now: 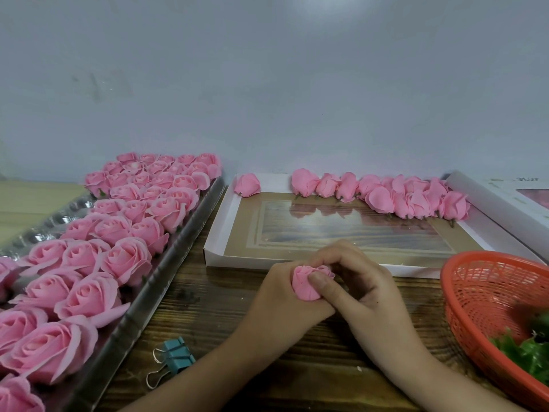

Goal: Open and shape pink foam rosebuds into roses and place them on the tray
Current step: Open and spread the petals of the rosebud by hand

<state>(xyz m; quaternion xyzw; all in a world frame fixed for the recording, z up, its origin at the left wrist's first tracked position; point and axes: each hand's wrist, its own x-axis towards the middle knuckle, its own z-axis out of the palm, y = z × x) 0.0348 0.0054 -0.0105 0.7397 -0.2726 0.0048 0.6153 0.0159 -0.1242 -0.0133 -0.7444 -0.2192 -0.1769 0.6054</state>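
Both hands meet over the near-middle of the desk [208, 310], w/ one pink foam rosebud [303, 288] between them. Left hand [279, 301] cups it from the left & underneath, fingers curled round it. Right hand [365, 278] comes in from the right: thumb pressed flat on the bud's front, other fingers curled over its top & far side. So both hands are closed round the same rosebud, held in front of the box's near edge.

Rosebud: soft matte pink, tight & rounded, petals wrapped over each other. The top shows a small swirl of petal edges, only slightly loosened. Base hidden in the hands.

Tray [154, 292] runs along the desk's left side at an angle, shiny rim, packed w/ rows of opened roses [86, 292]: wide, layered, outer petals flared. White shallow box [217, 233] sits at the desk's back, mid to right. Loose buds [386, 194] lie along its far edge, bunching toward its far right corner, w/ one set apart near the far left corner. Short green stubs poke out under some.

Red mesh basket [463, 307] at the desk's right edge, green leaves [528, 352] inside. Teal binder clip [176, 356] lies on the wood near the front edge, just beside the tray.
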